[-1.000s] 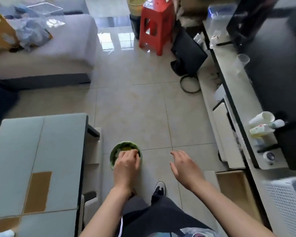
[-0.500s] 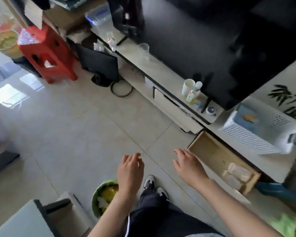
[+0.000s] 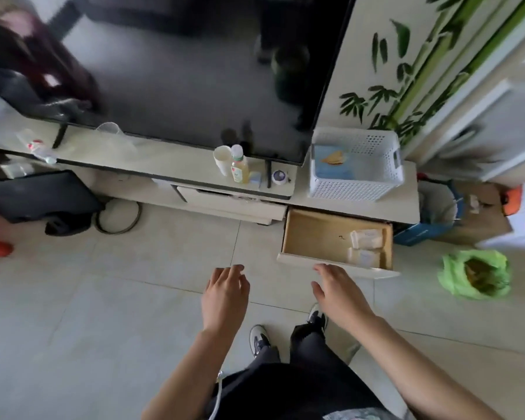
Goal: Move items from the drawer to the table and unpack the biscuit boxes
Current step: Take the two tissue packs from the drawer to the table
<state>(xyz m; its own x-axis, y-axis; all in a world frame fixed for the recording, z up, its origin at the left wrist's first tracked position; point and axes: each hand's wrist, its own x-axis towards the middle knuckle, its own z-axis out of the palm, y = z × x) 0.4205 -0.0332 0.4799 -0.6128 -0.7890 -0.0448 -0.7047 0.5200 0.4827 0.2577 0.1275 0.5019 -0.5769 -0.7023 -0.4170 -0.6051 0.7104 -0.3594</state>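
Head view: the person stood facing the TV stand, both arms stretched out above the tiled floor. The left hand hung empty with its fingers loosely spread, its grip on nothing. The right hand was likewise empty, fingers apart and relaxed, its fingertips just short of the front panel of the open drawer. Inside the drawer, ahead and to the right of the right hand, lay two pale packets, one behind the other against the right wall; whether they were biscuit packs could not be told. Further ahead of that hand a white perforated basket sat on the stand's surface, and a green-lined bin stood on the floor well to its right. Ahead of the left hand, a yellow bottle and a paper cup stood under the dark television.

Compared with half a second before, the view had swung right to meet the stand and drawer head-on, the green bowl near the left hand had left the frame, and both hands were as empty as they had been then.
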